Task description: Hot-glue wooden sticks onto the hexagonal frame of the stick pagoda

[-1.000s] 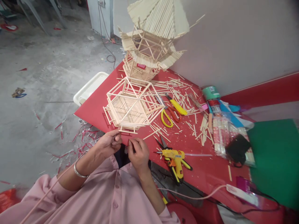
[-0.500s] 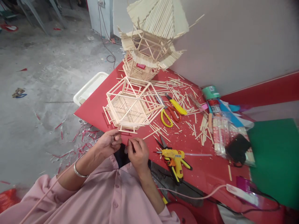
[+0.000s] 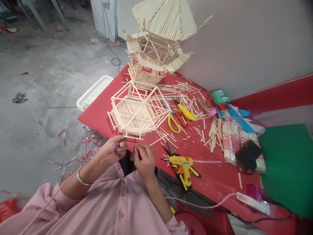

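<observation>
A hexagonal frame built of thin wooden sticks point(image 3: 134, 114) lies at the near left part of the red table, with a ringed stick floor and small railings. My left hand point(image 3: 114, 149) is closed at the frame's near railing, its fingertips on the left end of that rail. Just right of it, below the rail and apart from it, my right hand point(image 3: 146, 160) is closed in a pinch. Whatever its fingertips hold, if anything, is too small to make out. Behind the frame stands a tiered stick pagoda point(image 3: 168, 24) with slatted roofs.
Yellow-handled scissors point(image 3: 174, 125), a yellow cutter knife point(image 3: 186, 112) and loose sticks point(image 3: 188, 94) lie right of the frame. A yellow glue gun point(image 3: 182, 163) rests near the front edge, over dark-bladed cutters. Packed sticks point(image 3: 231, 143) and a green board point(image 3: 286, 166) lie farther right.
</observation>
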A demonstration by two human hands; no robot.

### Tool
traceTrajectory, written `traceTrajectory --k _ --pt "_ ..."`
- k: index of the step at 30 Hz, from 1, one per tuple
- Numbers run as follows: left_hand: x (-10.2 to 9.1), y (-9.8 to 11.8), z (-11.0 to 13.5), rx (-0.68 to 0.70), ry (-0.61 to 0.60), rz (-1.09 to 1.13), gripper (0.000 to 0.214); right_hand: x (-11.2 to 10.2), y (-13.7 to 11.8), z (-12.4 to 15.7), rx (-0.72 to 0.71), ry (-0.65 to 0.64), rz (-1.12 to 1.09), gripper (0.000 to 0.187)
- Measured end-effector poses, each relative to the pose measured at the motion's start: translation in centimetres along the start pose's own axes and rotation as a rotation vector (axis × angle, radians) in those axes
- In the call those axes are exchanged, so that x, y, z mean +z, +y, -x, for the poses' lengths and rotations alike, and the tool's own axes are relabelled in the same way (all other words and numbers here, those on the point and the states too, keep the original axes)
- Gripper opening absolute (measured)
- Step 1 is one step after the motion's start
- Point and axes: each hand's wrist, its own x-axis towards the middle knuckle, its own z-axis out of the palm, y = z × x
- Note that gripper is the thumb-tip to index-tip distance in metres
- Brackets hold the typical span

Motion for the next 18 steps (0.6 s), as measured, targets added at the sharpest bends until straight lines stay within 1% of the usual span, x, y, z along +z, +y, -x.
traceTrajectory --k 18 --pt "-0.07 -0.03 0.03 -0.004 0.011 0.006 0.033 -0.11 -0.17 -0.16 -0.005 0.003 0.011 0.015"
